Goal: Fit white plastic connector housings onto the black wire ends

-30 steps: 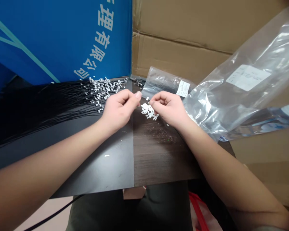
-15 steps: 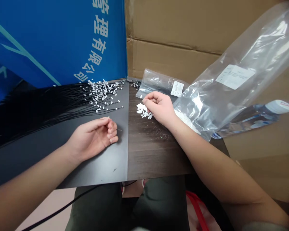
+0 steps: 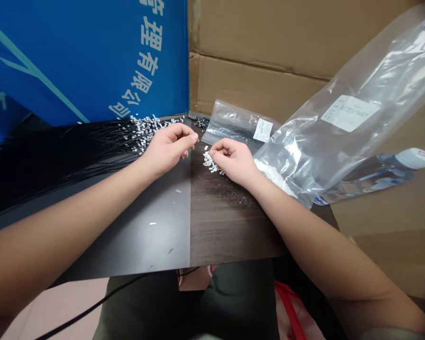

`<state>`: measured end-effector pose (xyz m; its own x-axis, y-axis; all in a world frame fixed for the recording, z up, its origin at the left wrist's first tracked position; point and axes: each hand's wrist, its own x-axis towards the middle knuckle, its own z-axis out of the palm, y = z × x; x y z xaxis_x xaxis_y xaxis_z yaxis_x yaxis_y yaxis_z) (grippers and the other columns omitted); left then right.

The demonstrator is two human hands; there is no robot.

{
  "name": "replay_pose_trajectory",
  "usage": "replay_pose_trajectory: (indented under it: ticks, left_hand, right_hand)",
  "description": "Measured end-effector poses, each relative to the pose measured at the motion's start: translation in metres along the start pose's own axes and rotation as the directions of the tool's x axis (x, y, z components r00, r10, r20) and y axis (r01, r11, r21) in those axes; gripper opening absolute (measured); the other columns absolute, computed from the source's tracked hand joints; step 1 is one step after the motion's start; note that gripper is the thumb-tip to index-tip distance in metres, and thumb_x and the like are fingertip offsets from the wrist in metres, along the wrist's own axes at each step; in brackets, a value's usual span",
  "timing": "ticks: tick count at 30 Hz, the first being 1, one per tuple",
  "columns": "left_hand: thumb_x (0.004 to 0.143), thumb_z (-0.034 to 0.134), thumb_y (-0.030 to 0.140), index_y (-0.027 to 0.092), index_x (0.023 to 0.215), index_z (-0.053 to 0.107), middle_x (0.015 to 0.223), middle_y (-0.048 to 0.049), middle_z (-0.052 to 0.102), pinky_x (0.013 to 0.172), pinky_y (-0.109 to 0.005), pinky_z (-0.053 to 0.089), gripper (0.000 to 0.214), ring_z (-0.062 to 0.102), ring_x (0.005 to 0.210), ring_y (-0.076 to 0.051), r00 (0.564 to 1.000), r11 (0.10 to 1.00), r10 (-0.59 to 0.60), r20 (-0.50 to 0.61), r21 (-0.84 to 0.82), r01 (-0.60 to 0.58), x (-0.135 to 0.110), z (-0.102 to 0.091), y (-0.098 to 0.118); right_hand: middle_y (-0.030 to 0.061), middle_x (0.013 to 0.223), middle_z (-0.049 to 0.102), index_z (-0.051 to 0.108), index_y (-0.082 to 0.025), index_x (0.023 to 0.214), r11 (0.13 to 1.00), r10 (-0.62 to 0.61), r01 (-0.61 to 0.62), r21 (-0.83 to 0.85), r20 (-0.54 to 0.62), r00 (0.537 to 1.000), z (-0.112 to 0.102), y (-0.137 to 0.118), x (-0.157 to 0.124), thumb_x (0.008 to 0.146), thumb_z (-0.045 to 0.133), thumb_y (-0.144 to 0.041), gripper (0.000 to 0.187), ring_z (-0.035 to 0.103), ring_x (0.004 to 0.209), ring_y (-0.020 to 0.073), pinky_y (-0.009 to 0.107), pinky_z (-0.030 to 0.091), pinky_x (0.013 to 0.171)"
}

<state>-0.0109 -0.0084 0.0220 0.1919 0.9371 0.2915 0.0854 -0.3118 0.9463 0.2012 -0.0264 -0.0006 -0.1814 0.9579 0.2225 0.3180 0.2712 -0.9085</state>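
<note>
My left hand (image 3: pixel 170 147) is over the table with thumb and fingers pinched together; whatever lies between the tips is too small to make out. Just right of it, my right hand (image 3: pixel 234 163) is also closed in a pinch, its fingertips at a small pile of white plastic pieces (image 3: pixel 208 163). What the right fingertips hold is hidden. The two hands are close together but do not touch. Behind the left hand lies a thick bundle of black wires (image 3: pixel 74 146) with small white connectors (image 3: pixel 141 127) on their ends.
A large clear plastic bag (image 3: pixel 311 141) with white pieces (image 3: pixel 274 179) at its mouth lies to the right. Beside it are a water bottle (image 3: pixel 378 174) and a flat labelled bag (image 3: pixel 230 123). Cardboard (image 3: pixel 262 33) and a blue panel (image 3: pixel 74 47) stand behind.
My left hand has moved up and to the right, from the table's front left toward the right hand, and has turned from palm-up. My right hand has barely moved.
</note>
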Motion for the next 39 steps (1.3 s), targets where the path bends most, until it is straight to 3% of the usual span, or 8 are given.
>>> replay_pose_trajectory:
  ticks: [3,7,10,18,28,39]
  left_hand:
    - [0.088,0.079,0.039,0.020,0.086,0.073,0.075,-0.0014,0.068,0.062,-0.026,0.046,0.021,0.057,0.064,-0.013,0.998,0.997,0.063,-0.021,0.044,-0.062,-0.005,0.006,-0.012]
    - [0.094,0.073,0.044,0.019,0.095,0.075,0.087,-0.0052,0.075,0.072,-0.028,0.050,0.026,0.062,0.075,-0.016,0.993,0.985,0.080,0.083,0.143,-0.092,-0.013,0.005,-0.018]
    - [0.097,0.069,0.046,0.018,0.096,0.075,0.090,-0.0061,0.076,0.073,-0.029,0.050,0.028,0.062,0.075,-0.016,0.993,0.980,0.060,0.099,0.186,-0.078,-0.012,0.002,-0.020]
    - [0.098,0.070,0.052,0.018,0.094,0.074,0.086,-0.0041,0.074,0.075,-0.030,0.051,0.035,0.059,0.071,-0.015,0.984,0.971,0.095,0.150,0.205,-0.125,-0.007,0.002,-0.023]
    - [0.099,0.069,0.050,0.017,0.095,0.073,0.094,-0.0059,0.077,0.084,-0.031,0.052,0.034,0.065,0.084,-0.017,0.976,0.962,0.090,0.198,0.237,-0.137,-0.007,0.002,-0.027]
    - [0.099,0.067,0.048,0.017,0.095,0.070,0.086,-0.0040,0.071,0.078,-0.031,0.051,0.031,0.062,0.079,-0.017,0.974,0.965,0.073,0.217,0.229,-0.123,-0.007,0.002,-0.025]
  right_hand:
    - [-0.0025,0.071,0.064,0.071,-0.021,0.085,1.000,-0.005,0.005,-0.009,-0.001,1.000,0.000,0.000,-0.001,0.089,0.067,-0.027,0.008,0.052,0.064,0.0128,0.029,0.039,0.063]
    - [-0.0026,0.072,0.064,0.072,-0.021,0.088,1.000,0.016,-0.016,-0.016,0.022,1.000,0.002,-0.003,-0.004,0.091,0.067,-0.028,0.009,0.053,0.064,0.0124,0.029,0.038,0.062]
    - [-0.0026,0.071,0.063,0.072,-0.021,0.088,0.998,0.035,-0.034,-0.052,0.028,0.999,0.002,-0.004,-0.005,0.092,0.068,-0.030,0.011,0.050,0.062,0.0120,0.028,0.039,0.061]
    - [-0.0026,0.069,0.060,0.072,-0.020,0.088,0.997,-0.009,0.012,-0.071,0.048,0.999,0.002,-0.001,-0.005,0.089,0.069,-0.026,0.006,0.050,0.062,0.0124,0.028,0.039,0.060]
    - [-0.0021,0.068,0.060,0.072,-0.020,0.089,0.995,-0.007,0.013,-0.095,0.056,0.998,0.002,0.000,-0.006,0.090,0.070,-0.030,0.009,0.050,0.063,0.0128,0.029,0.039,0.061]
    - [-0.0017,0.069,0.062,0.073,-0.020,0.089,0.994,-0.010,0.015,-0.112,0.046,0.999,0.003,-0.003,-0.007,0.091,0.071,-0.032,0.012,0.054,0.062,0.0133,0.029,0.040,0.060]
